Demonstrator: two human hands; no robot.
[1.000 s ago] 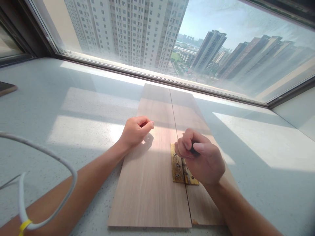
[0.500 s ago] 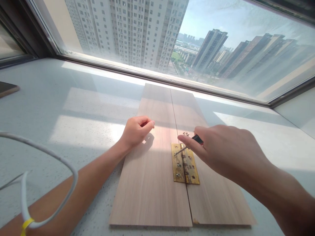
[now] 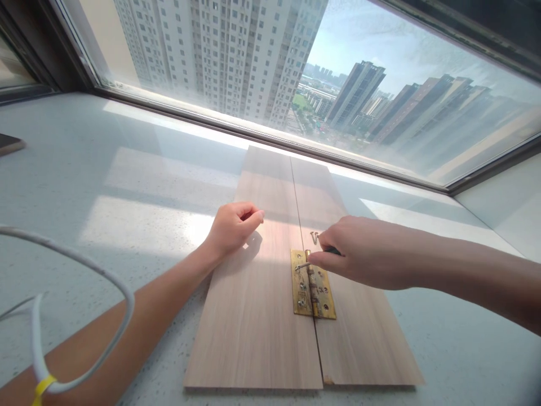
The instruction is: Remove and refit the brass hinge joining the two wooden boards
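Two light wooden boards (image 3: 253, 316) lie side by side on a pale counter, joined by a brass hinge (image 3: 311, 285). My right hand (image 3: 359, 254) comes in from the right, closed around a small screwdriver (image 3: 305, 263) whose metal tip rests on the hinge's upper left leaf. Loose screws (image 3: 314, 235) lie on the right board just above the hinge. My left hand (image 3: 232, 226) sits on the left board's left edge, fingers curled into a loose fist; whether anything is in it I cannot see.
A white cable (image 3: 84, 316) with a yellow tie loops over my left forearm at the lower left. A dark flat object (image 3: 8, 145) lies at the far left edge. A large window (image 3: 296, 67) runs along the counter's back.
My right hand turned from a fist over the hinge to reaching in from the right, screwdriver tip now lower on the hinge's left leaf. My left hand stayed put.
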